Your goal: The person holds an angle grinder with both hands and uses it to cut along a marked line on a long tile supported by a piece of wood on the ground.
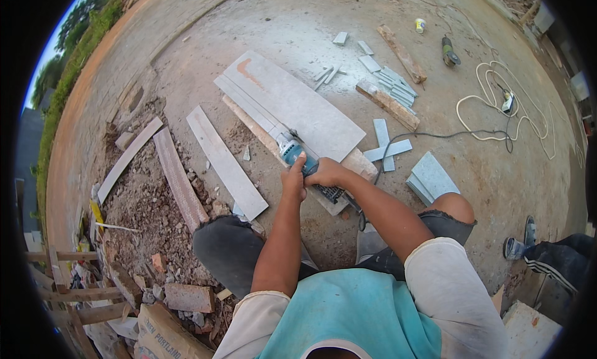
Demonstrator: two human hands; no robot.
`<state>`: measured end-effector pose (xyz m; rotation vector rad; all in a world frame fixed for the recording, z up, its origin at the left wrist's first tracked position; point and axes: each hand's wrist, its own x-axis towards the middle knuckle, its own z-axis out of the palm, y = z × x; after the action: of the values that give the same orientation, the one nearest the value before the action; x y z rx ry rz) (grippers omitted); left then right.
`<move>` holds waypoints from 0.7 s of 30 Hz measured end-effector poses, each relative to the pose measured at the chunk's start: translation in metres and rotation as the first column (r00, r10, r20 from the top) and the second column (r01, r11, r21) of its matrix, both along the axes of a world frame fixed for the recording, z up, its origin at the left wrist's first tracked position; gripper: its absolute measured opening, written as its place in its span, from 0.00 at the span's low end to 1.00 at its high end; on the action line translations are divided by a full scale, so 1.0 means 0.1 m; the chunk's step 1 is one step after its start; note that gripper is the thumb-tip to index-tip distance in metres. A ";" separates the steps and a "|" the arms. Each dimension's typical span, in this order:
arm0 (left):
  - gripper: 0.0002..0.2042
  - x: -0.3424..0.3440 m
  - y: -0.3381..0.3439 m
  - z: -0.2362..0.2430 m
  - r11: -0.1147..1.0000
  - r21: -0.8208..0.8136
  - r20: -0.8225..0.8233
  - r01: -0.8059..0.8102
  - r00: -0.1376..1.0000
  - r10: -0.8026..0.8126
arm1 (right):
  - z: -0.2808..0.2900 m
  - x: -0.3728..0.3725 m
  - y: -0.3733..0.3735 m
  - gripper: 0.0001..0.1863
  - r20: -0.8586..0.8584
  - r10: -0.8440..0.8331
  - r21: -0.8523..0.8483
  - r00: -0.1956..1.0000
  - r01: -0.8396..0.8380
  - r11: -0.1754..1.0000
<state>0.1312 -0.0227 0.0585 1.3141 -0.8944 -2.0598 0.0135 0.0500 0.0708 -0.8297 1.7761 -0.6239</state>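
My left hand [294,180] is wrapped round the front of a teal angle grinder [290,150], and my right hand [328,174] closes on its body just behind. The grinder's head rests at the long left edge of a large grey tile [298,107]. Straight lines run along that edge, and an orange-brown stain marks its far end. Beneath the tile, a rough pale plank [254,126] shows along the left side. A dark cord trails from the grinder near my right foot. The disc itself is too small to make out.
Long cut tile strips [227,163] lie left, some on a rubble heap [149,210]. Right are stacked tile pieces [432,175], wooden blocks [387,107], a green grinder [449,52], a coiled pale cable [482,132] and a small tub [420,26]. Another person's shoes [515,248] show far right.
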 end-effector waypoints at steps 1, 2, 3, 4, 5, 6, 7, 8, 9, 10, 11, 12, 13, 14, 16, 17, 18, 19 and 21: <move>0.25 0.00 0.00 0.00 1.000 0.002 0.001 0.001 1.000 -0.001 | 0.01 0.00 0.00 0.35 -0.006 0.005 0.002 1.000 -0.005 1.000; 0.25 0.00 0.00 0.01 1.000 0.004 0.002 0.002 1.000 -0.002 | 0.01 0.00 0.01 0.33 -0.012 0.010 0.004 1.000 -0.010 1.000; 0.25 0.00 0.01 0.01 1.000 0.006 0.003 0.004 1.000 -0.004 | 0.02 0.00 0.01 0.31 -0.018 0.014 0.006 1.000 -0.014 1.000; 0.25 -0.01 0.01 0.01 1.000 0.006 0.006 0.003 1.000 -0.003 | 0.01 0.00 0.02 0.32 -0.021 0.013 0.003 1.000 -0.013 1.000; 0.25 -0.02 0.02 0.00 1.000 0.006 0.009 0.002 1.000 -0.002 | 0.01 -0.01 0.02 0.32 -0.024 0.012 0.001 1.000 -0.012 1.000; 0.24 -0.03 0.02 0.00 1.000 0.006 0.012 0.002 1.000 -0.002 | 0.01 -0.02 0.03 0.33 -0.027 0.010 -0.002 1.000 -0.010 1.000; 0.24 -0.01 0.02 -0.03 1.000 0.009 0.002 0.000 1.000 0.000 | 0.06 0.00 0.03 0.34 -0.035 0.019 0.002 0.999 -0.019 1.000; 0.24 0.02 0.01 -0.06 1.000 0.012 -0.008 -0.001 1.000 0.001 | 0.11 0.01 0.03 0.34 -0.042 0.028 0.005 0.999 -0.027 1.000; 0.24 0.05 0.00 -0.09 1.000 0.015 -0.018 -0.003 1.000 0.003 | 0.16 0.03 0.03 0.35 -0.049 0.037 0.008 0.998 -0.037 0.999; 0.24 0.03 0.02 -0.07 1.000 0.012 -0.013 0.002 1.000 -0.002 | 0.19 0.02 0.05 0.36 -0.051 0.032 0.008 0.998 -0.032 0.999; 0.24 0.02 0.05 -0.04 1.000 0.008 -0.008 0.007 1.000 -0.006 | 0.21 0.01 0.08 0.37 -0.053 0.028 0.007 0.998 -0.028 1.000; 0.24 0.01 0.07 -0.02 1.000 0.005 -0.002 0.010 1.000 -0.010 | 0.23 0.00 0.10 0.38 -0.054 0.025 0.006 0.998 -0.024 1.000; 0.24 0.01 0.08 -0.01 1.000 0.005 0.000 0.012 1.000 -0.012 | 0.23 0.00 0.11 0.38 -0.053 0.030 0.015 0.998 -0.029 0.999; 0.25 0.01 0.10 0.00 1.000 0.006 0.001 0.013 1.000 -0.013 | 0.24 -0.01 0.12 0.38 -0.051 0.035 0.023 0.998 -0.034 0.999; 0.25 0.00 0.13 0.02 1.000 0.009 0.000 0.014 1.000 -0.014 | 0.21 -0.01 0.14 0.39 -0.048 0.031 0.036 0.998 -0.030 0.999; 0.25 0.00 0.15 0.03 1.000 0.012 -0.003 0.015 1.000 -0.015 | 0.17 -0.02 0.15 0.39 -0.048 0.022 0.039 0.999 -0.020 0.999; 0.25 -0.01 0.16 0.03 1.000 0.016 -0.007 0.016 1.000 -0.016 | 0.13 -0.02 0.16 0.39 -0.048 0.013 0.044 0.999 -0.010 0.999; 0.25 0.01 0.17 0.03 1.000 0.012 -0.012 0.017 1.000 -0.017 | 0.15 0.00 0.17 0.39 -0.051 0.007 0.040 0.999 -0.005 0.999; 0.24 0.04 0.18 0.02 1.000 0.006 -0.023 0.018 1.000 -0.018 | 0.17 0.03 0.19 0.40 -0.059 -0.005 0.033 0.998 0.007 0.999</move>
<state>0.1350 -0.0044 0.0601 1.2882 -0.8934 -2.0883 0.0165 0.0692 0.0882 -0.8279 1.8384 -0.5776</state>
